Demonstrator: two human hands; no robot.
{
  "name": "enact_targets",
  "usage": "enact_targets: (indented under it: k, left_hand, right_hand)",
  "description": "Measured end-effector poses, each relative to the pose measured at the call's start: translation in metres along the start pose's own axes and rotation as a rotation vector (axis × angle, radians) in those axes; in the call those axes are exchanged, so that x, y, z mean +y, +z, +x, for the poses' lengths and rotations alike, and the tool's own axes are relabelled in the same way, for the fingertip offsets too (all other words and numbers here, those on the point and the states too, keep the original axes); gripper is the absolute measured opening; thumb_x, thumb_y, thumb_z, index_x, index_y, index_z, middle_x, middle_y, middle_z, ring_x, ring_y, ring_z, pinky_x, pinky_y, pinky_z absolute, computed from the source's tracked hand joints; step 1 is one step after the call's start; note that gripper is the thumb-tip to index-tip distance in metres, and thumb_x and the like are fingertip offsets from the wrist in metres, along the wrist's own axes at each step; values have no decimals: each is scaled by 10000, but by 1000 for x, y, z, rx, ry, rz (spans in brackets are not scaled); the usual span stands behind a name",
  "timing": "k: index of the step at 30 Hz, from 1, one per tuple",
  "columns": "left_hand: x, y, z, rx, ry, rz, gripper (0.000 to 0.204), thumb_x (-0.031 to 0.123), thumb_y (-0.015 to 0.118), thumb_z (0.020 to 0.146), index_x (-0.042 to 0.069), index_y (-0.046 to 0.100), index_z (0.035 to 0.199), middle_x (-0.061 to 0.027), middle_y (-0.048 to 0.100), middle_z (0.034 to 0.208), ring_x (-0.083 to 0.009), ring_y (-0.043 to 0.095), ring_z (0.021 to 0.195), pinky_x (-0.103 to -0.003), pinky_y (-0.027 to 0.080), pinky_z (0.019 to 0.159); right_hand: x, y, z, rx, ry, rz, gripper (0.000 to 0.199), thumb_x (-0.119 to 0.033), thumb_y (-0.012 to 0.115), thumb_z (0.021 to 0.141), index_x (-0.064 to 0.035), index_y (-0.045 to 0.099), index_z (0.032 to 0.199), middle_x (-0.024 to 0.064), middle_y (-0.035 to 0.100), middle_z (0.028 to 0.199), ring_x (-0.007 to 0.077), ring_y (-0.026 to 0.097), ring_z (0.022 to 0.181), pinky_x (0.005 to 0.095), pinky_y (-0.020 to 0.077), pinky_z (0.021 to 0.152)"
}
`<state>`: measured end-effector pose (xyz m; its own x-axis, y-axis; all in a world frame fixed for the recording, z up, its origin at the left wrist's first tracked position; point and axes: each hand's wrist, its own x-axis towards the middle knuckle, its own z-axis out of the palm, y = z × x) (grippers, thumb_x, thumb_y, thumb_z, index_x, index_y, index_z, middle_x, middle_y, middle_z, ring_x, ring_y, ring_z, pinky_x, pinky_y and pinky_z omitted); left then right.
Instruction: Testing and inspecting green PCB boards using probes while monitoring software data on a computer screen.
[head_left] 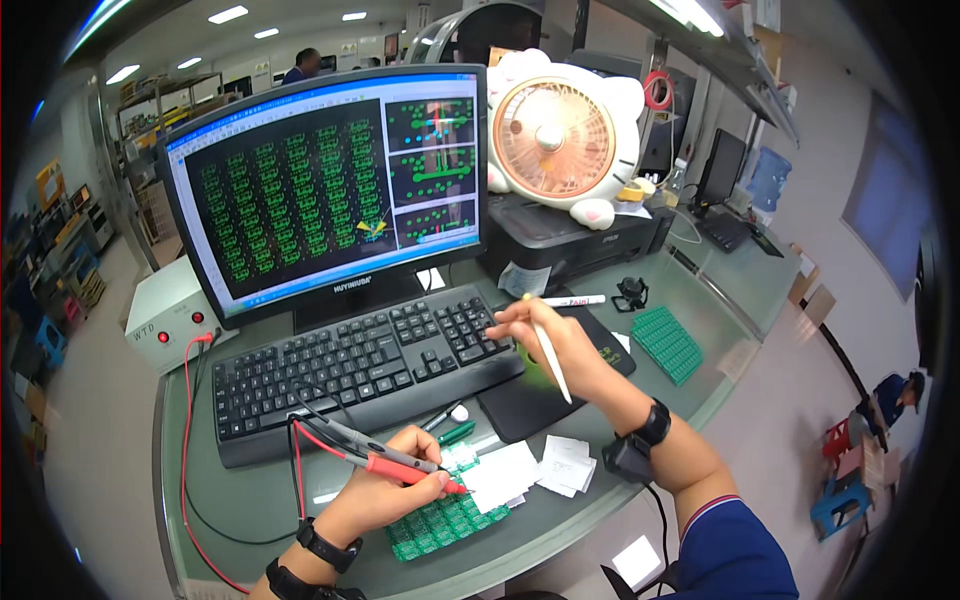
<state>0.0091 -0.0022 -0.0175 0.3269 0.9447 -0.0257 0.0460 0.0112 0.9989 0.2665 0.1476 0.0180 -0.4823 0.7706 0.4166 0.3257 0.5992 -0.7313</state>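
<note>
Left hand (385,490) grips red and grey test probes (385,455) over the green circuit board (440,520). Right hand (545,335), at two o'clock from it, pinches a white pen (550,362) while touching the keyboard (360,365)

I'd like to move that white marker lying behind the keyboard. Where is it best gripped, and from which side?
Probably the white marker is best pinched across its middle, from above: it lies flat on the table, long axis left-right, with free space on both sides.

Keyboard (365,360) near the monitor (330,190), circuit board panel (445,520) nearer still, under the left hand (385,490). Right of the keyboard, the right hand (555,340). Fan (560,135) on the printer (570,235), far right.
</note>
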Motion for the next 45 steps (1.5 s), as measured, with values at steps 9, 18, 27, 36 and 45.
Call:
enact_targets:
  k: [9, 18, 27, 36, 45]
  left_hand:
    - [-3, -1, 1, 12, 39, 44, 218, 174, 712, 866, 56, 556, 962, 37, 578, 819, -18, 492, 715, -212, 403, 616]
    - [1, -12, 5, -29, 30, -191, 147, 127, 633, 940, 57, 511, 983, -33, 585, 870, -131, 663, 807, -283, 552, 690]
    - [1, -31, 4, -25, 15, -631, 170, 242, 574, 973, 82, 529, 1011, -52, 589, 896, -167, 618, 753, -314, 506, 713]
    - [0, -39, 4, 2, 92, -652, 203, 267, 605, 955, 82, 531, 995, -58, 583, 922, -173, 629, 781, -330, 514, 710]
    - [13, -6, -1, -161, 20, -115, 153, 183, 638, 952, 36, 637, 996, -17, 616, 980, -84, 576, 919, -248, 466, 805]
  right_hand:
    - [40, 6, 36, -131, -243, -448, 115, -187, 591, 975, -94, 580, 1040, 92, 691, 919, 326, 634, 915, 453, 471, 817]
    - [22, 17, 58, -109, -140, -211, 132, -139, 596, 983, -17, 619, 1030, 129, 702, 845, 247, 696, 817, 368, 530, 735]
    - [16, 22, 52, 16, -93, -129, 124, -107, 572, 996, -10, 578, 1074, 146, 717, 931, 257, 719, 928, 344, 532, 810]
    - [13, 23, 52, 15, -143, -127, 132, -116, 618, 973, -11, 600, 1051, 128, 706, 913, 247, 712, 895, 333, 524, 800]
    - [30, 9, 63, -67, -26, -80, 122, -162, 574, 993, -43, 584, 1018, 147, 714, 885, 307, 713, 840, 377, 530, 741]
